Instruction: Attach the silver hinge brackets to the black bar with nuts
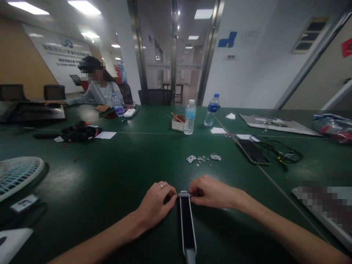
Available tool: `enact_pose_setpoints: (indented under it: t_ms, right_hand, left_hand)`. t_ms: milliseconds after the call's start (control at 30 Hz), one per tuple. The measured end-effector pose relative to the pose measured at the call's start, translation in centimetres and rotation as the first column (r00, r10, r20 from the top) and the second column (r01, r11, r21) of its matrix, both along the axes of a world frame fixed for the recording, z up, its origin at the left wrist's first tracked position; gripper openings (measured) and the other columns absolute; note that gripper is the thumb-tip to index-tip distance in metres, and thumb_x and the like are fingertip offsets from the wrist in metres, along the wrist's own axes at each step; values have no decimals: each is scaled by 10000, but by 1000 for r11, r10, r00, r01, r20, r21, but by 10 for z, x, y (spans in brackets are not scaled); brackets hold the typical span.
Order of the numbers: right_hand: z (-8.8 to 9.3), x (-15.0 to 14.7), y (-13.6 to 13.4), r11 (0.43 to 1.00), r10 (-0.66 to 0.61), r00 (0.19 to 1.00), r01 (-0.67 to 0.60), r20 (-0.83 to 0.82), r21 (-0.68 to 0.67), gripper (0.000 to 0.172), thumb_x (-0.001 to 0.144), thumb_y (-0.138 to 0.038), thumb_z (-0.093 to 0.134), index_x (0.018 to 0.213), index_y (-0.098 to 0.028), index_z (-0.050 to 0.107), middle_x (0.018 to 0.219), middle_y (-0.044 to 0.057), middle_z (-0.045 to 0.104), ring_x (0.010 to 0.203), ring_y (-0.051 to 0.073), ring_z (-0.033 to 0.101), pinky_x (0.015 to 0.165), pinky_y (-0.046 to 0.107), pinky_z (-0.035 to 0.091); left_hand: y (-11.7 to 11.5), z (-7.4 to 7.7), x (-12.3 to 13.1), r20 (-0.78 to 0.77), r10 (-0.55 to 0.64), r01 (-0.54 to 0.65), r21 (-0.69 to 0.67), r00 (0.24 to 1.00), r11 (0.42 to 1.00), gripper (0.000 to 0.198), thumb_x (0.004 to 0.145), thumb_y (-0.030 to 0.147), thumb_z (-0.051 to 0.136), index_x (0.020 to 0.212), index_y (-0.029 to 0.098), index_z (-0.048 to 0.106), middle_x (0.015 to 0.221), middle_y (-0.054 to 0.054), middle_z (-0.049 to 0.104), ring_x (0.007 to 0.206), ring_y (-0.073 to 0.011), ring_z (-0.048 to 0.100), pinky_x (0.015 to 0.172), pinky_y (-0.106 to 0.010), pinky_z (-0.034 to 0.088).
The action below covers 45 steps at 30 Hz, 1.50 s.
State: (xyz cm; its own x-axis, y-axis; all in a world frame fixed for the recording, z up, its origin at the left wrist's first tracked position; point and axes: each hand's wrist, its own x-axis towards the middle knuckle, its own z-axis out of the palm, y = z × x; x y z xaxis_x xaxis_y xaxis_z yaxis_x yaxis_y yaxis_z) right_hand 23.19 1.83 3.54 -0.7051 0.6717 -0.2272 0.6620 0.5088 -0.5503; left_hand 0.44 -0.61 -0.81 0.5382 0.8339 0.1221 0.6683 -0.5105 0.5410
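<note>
A long, narrow black bar with silver edges (187,223) lies on the green table, pointing away from me, with a small metal fitting (184,193) at its far end. My left hand (157,200) is closed in a pinch at the left side of that fitting. From the right, my right hand (210,191) pinches at its other side, fingers curled. Whatever small part sits between the fingertips is hidden. Beyond the hands lie two small metal brackets (191,159) (216,157) and several nuts or washers (201,159).
Ahead stand two water bottles (189,117) (211,110) beside a small box (178,122). A phone (252,150) and black cable (288,150) lie to the right. On the left are a white fan grille (20,174) and a dark bundle (79,132). A person (99,88) sits across the table.
</note>
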Motion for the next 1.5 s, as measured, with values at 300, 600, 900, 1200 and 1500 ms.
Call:
enact_pose_setpoints:
  t_ms: [300, 600, 900, 1200, 1500]
  right_hand:
    - [1, 1, 0, 1000, -18, 1000, 18, 10, 3, 207, 844, -311, 571, 952, -147, 636, 802, 5, 628, 646, 95, 545, 560, 204, 408]
    - [3, 5, 1, 999, -33, 999, 33, 40, 10, 200, 827, -327, 584, 922, -153, 610, 827, 9, 610, 685, 108, 528, 586, 225, 390]
    - [9, 9, 3, 999, -30, 993, 32, 111, -16, 234, 796, -317, 629, 978, -171, 603, 860, 12, 610, 728, 133, 540, 583, 233, 384]
    - [2, 3, 0, 999, -1, 999, -1, 34, 46, 186, 843, -306, 577, 952, -155, 596, 866, 17, 602, 695, 108, 519, 581, 224, 385]
    - [9, -2, -3, 997, -12, 999, 8, 52, 74, 140, 844, -263, 568, 894, -142, 615, 830, 21, 603, 677, 106, 507, 563, 223, 376]
  left_hand:
    - [-1, 4, 2, -29, 9, -8, 27, 1000, 1000, 120, 892, 185, 513, 899, 171, 632, 841, -26, 606, 768, -177, 544, 702, -298, 439]
    - [0, -1, 0, 4, 0, -1, 23, 1000, 1000, 117, 896, 190, 517, 910, 171, 631, 851, -25, 602, 778, -176, 539, 702, -295, 437]
    - [0, 1, 0, 5, -2, 2, 20, 1000, 1000, 120, 897, 195, 513, 920, 172, 629, 857, -26, 602, 775, -176, 540, 700, -296, 443]
    - [0, -2, 0, 9, 2, -3, 40, 1000, 999, 106, 891, 183, 522, 902, 169, 627, 830, -21, 592, 754, -175, 536, 695, -296, 428]
    - [0, -2, -1, 12, -1, 1, 22, 1000, 1000, 117, 902, 198, 516, 920, 172, 628, 854, -23, 590, 763, -173, 533, 674, -282, 430]
